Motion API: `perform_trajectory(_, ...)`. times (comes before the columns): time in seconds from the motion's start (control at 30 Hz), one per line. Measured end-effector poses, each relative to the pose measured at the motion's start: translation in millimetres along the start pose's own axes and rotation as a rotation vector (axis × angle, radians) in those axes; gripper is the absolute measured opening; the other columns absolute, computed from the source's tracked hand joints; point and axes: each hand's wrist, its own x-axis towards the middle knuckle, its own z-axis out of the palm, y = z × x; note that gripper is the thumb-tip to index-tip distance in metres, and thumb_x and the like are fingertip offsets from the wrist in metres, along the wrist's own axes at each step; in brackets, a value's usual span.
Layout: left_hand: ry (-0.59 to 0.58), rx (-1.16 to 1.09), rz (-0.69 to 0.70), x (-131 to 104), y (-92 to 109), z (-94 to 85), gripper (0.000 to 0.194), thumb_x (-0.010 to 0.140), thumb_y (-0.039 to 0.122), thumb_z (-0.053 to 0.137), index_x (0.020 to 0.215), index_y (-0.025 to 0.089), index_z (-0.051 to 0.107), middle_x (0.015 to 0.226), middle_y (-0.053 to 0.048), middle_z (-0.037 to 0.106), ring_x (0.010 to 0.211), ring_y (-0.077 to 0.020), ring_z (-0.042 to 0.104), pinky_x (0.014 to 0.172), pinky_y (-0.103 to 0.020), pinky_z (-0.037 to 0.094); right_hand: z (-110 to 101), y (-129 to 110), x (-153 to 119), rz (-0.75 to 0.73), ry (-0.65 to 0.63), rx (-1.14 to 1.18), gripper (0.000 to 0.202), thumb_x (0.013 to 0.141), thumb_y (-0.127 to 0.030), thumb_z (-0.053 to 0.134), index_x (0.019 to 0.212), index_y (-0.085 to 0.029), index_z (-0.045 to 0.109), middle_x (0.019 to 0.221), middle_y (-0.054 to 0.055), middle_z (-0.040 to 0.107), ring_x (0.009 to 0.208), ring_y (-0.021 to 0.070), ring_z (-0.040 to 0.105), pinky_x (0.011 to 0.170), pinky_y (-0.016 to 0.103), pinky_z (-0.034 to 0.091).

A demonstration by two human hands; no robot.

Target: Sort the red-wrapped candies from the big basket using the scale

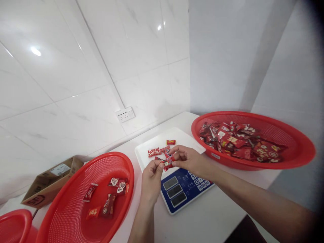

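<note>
Above the near edge of the white weighing plate (141,148), a small red snack packet (168,163) is pinched between both hands. My left hand (153,175) grips its left end with thumb and forefinger. On the other end are the closed fingertips of my right hand (186,158). Just behind the hands, a red-and-white patterned packet (154,152), a red packet with dark lettering (166,150) and a small red-and-yellow packet (170,142) lie on the plate. The blue panel of the digital scale (177,190) faces me, its keys partly covered by my right forearm.
At right, a large red basket (286,128) holds a heap of red packets. Another red basket (68,202) at left has several packets inside. Behind it stands a cardboard box (53,182); part of a further red basket (12,226) shows bottom left. A wall socket (125,114) is beyond the table.
</note>
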Motion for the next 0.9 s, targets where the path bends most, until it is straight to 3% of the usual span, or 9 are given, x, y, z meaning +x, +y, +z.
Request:
perform_trajectory(0.33,-0.02,0.029,-0.034,0.5,1.2,3.1,0.019,0.079,0.035,0.056,0.071,0.018,0.06,0.066,0.003,0.058,0.067,-0.0128,0.05,0.065,-0.023,0.037,-0.4,4.7,1.8,-0.022,0.028,-0.037,0.019,0.064,-0.018,0.058,0.075,-0.022,0.043,0.059,-0.007,0.054,0.06,0.0124,0.055,0.061,0.027,0.041)
perform_trajectory(0.5,0.086,0.028,-0.02,2.7,0.8,-2.1,0.021,0.079,0.037,0.054,0.092,0.021,0.057,0.08,0.0,0.065,0.079,-0.0146,0.058,0.075,-0.026,0.04,-20.5,17.7,7.2,-0.096,0.241,-0.336,0.011,0.068,-0.017,0.054,0.071,-0.022,0.045,0.063,-0.006,0.052,0.062,0.012,0.053,0.06,0.026,0.04)
perform_trajectory(0.6,0.13,0.028,-0.017,3.7,1.0,-7.4,0.025,0.08,0.039,0.054,0.097,0.021,0.054,0.082,-0.001,0.066,0.082,-0.0152,0.059,0.077,-0.028,0.04,-39.6,29.3,14.7,-0.042,0.327,-0.535,0.011,0.071,-0.017,0.053,0.079,-0.022,0.048,0.068,-0.004,0.056,0.066,0.0133,0.057,0.062,0.025,0.043)
perform_trajectory(0.7,0.135,0.041,-0.014,4.7,0.9,-10.5,0.027,0.08,0.04,0.054,0.099,0.021,0.054,0.082,-0.002,0.066,0.085,-0.0165,0.061,0.078,-0.029,0.041,-52.1,38.1,21.4,0.042,0.306,-0.689,0.022,0.073,-0.013,0.052,0.094,-0.02,0.052,0.075,-0.001,0.065,0.074,0.0146,0.062,0.067,0.025,0.046)
perform_trajectory(0.9,0.127,0.093,-0.019,5.7,1.3,-11.6,0.032,0.079,0.044,0.055,0.1,0.021,0.055,0.089,-0.004,0.068,0.088,-0.0184,0.061,0.08,-0.032,0.042,-53.2,41.5,26.1,0.066,0.253,-0.881,0.029,0.079,-0.014,0.049,0.105,-0.018,0.062,0.107,0.008,0.067,0.1,0.0214,0.06,0.087,0.032,0.044)
